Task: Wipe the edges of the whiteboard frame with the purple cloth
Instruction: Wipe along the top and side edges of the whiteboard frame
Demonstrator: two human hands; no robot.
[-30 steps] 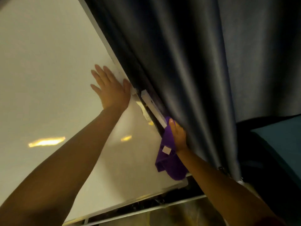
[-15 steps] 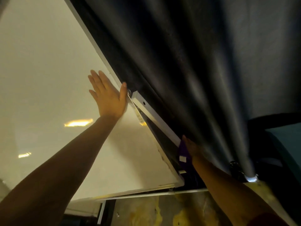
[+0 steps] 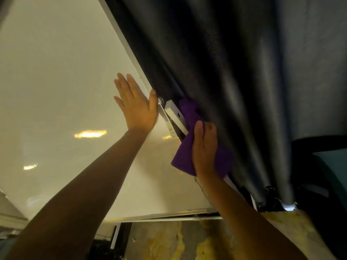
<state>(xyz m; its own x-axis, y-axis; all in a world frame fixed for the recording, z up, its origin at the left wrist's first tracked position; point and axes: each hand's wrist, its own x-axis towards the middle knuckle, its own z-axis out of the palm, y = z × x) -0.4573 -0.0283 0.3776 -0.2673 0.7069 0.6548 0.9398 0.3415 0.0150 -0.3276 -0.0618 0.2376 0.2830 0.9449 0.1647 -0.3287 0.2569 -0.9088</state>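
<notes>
The right hand (image 3: 204,147) presses the purple cloth (image 3: 187,117) against the whiteboard frame (image 3: 131,53) along its right edge, beside the dark curtain (image 3: 225,72). The left hand (image 3: 137,107), fingers spread flat, braces the board near that edge. Wiping looks underway; next probably calls for sliding the cloth along the edge with steady pressure.

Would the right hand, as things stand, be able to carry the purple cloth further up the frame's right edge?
Probably, with effort: the right hand already presses the purple cloth against the frame edge, but the dark curtain hangs against that edge higher up and would need pushing aside.
</notes>
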